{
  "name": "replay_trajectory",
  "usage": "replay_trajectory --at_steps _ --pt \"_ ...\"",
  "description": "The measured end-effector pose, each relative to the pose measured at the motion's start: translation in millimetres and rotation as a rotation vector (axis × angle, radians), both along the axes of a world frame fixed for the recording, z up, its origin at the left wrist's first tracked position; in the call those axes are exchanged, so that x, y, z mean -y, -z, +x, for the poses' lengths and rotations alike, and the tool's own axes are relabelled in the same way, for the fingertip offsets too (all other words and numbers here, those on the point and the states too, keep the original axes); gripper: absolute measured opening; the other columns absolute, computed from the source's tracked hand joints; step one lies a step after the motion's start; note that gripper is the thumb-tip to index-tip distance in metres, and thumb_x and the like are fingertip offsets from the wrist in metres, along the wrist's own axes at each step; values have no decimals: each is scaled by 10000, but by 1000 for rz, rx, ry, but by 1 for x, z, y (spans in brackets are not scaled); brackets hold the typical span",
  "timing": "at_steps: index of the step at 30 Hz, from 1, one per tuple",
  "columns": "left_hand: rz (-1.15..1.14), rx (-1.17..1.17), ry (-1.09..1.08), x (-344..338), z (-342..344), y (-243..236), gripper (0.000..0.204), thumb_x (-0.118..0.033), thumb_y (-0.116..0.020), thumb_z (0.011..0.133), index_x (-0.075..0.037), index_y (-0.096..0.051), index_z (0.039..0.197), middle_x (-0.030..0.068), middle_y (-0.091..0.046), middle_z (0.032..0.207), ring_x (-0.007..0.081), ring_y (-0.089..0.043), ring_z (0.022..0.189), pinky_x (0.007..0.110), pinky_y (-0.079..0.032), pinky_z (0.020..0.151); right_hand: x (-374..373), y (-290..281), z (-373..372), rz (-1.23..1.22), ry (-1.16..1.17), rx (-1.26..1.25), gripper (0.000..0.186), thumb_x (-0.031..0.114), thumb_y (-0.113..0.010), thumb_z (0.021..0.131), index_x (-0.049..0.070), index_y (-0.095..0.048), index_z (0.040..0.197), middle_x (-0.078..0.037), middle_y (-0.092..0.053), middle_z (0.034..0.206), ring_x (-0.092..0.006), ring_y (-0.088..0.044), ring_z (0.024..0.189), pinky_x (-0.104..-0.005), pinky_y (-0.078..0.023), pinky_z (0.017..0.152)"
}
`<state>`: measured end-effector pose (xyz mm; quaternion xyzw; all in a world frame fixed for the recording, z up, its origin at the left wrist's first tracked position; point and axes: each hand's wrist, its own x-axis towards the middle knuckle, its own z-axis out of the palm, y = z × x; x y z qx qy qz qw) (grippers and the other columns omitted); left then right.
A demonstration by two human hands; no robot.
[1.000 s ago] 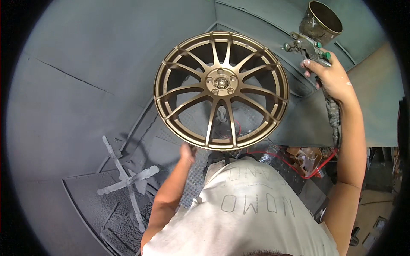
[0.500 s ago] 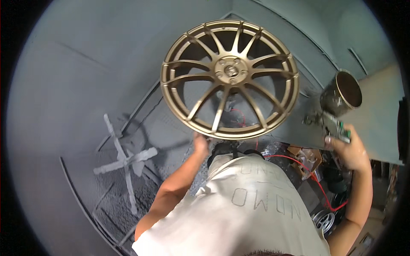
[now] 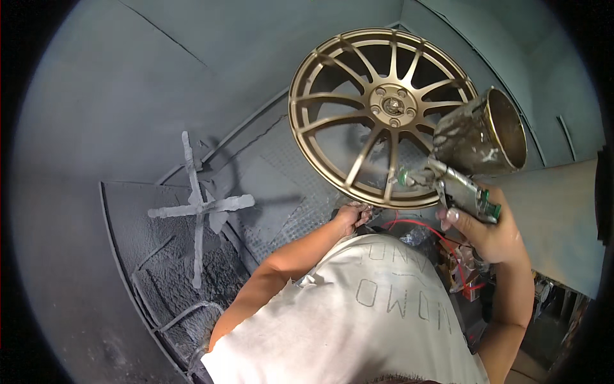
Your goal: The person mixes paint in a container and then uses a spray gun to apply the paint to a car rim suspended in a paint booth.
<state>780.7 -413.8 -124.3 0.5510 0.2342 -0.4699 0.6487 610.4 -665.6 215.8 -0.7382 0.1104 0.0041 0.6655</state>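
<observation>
A bronze multi-spoke car wheel rim stands raised in front of me, its face tilted up toward me. My right hand is closed round a spray gun with a paint-stained metal cup on top. The gun's nozzle points left, over the rim's lower right edge; the cup hides part of that side. Just below the rim's near edge, my left hand has its fingers curled in; what they hold, if anything, is hidden. How the rim is held up is also mostly hidden.
A paint-crusted cross-shaped stand is on the left. Grey walls surround the work area. A red hose runs low at the right, near boxes and clutter. A pale panel stands at far right.
The spray gun has moved left, from beside the wheel rim to over its lower right edge. The whole view has swung, placing the rim farther right. My left hand stays below the rim.
</observation>
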Motion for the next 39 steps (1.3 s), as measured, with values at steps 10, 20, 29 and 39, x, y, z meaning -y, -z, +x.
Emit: replay_trajectory --at_steps 10,20,29,39 --pt "6 47 41 -3 29 14 125 -53 -492 979 -52 -617 975 52 -663 883 132 -638 730 228 -555 611 18 -7 64 50 163 25 263 183 -725 879 11 -613 1043 -50 -694 820 -79 -614 672 -212 -455 507" --pt "91 80 15 -2 48 -20 137 -35 -493 955 -26 -627 931 62 -637 779 126 -587 634 244 -529 575 15 -29 81 -70 296 59 237 142 -702 878 -13 -636 1045 -34 -669 802 -66 -523 602 -227 -422 534" --pt "266 247 -149 -8 112 -36 252 -214 -445 970 -80 -647 902 40 -637 765 121 -529 592 255 -387 472 30 -25 99 169 10 57 319 96 -740 841 -48 -606 1093 -105 -684 890 -132 -644 785 -265 -511 660" --pt "-2 526 -278 -31 301 -35 292 -230 -507 964 -29 -623 1141 119 -678 1049 263 -655 948 420 -529 860 98 -31 127 -230 542 242 159 194 -685 891 39 -651 896 6 -633 716 -57 -559 632 -221 -421 515"
